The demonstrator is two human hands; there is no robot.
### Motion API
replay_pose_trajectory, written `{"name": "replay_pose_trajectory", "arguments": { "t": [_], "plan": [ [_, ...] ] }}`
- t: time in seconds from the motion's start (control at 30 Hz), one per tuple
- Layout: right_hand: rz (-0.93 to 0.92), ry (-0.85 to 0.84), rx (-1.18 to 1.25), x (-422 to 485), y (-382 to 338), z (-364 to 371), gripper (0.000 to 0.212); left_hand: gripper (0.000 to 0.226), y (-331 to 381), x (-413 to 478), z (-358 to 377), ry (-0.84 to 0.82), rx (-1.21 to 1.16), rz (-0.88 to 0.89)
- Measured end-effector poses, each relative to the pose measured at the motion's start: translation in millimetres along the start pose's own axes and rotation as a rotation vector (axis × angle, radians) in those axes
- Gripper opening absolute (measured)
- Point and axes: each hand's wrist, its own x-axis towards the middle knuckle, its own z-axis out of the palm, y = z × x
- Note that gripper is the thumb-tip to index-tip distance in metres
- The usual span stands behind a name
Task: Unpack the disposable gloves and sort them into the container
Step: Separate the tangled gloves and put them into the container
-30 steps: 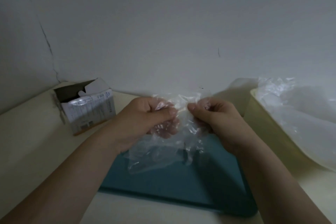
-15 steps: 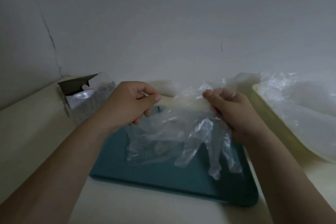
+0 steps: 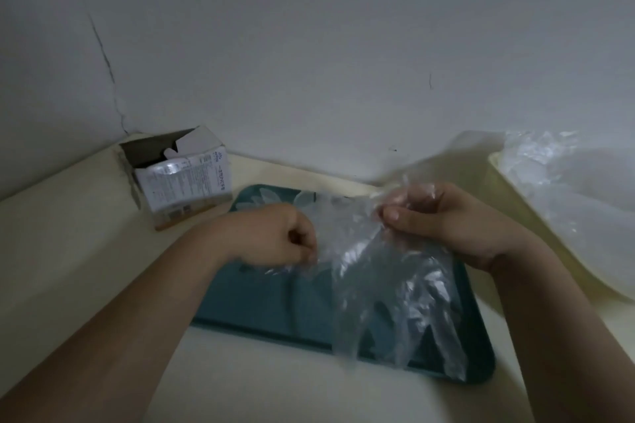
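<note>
A clear disposable glove (image 3: pixel 385 288) hangs over the teal tray (image 3: pixel 261 302), its plastic fingers pointing down toward the tray's near edge. My right hand (image 3: pixel 443 220) pinches the glove's cuff at the upper right. My left hand (image 3: pixel 275 237) is closed low over the tray, gripping thin clear plastic at the glove's left side. The open cardboard glove box (image 3: pixel 185 178) stands at the back left. The pale yellow container (image 3: pixel 536 227) sits at the right, with several clear gloves (image 3: pixel 563 189) piled in it.
A grey wall with a crack rises right behind the cream table (image 3: pixel 68 251). The box stands close to the tray's far left corner. The container's wall runs along the tray's right side.
My left hand has dropped down toward the tray and my right hand has moved right, so the glove has opened out and hangs lower than before.
</note>
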Motion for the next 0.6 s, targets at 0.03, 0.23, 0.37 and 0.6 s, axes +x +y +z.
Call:
{"name": "replay_pose_trajectory", "arguments": {
  "t": [0.03,0.23,0.37,0.6],
  "plan": [
    [-0.022,-0.078,-0.042,-2.4,-2.2,-3.9,0.011,0.011,-1.1,-1.3,-5.1,0.073,-0.068,0.019],
    [-0.077,-0.22,-0.256,-1.8,-14.0,-0.4,0.016,0.02,8.4,-18.9,-31.4,0.379,-0.753,0.139],
    [-0.244,0.046,-0.415,5.2,-17.9,15.3,0.009,0.015,16.8,-22.2,-29.4,0.107,-1.218,0.265],
    [-0.222,0.054,-0.086,5.2,-15.5,29.3,0.012,0.017,19.9,-17.6,-15.4,0.0,-1.258,0.253]
  ]
}}
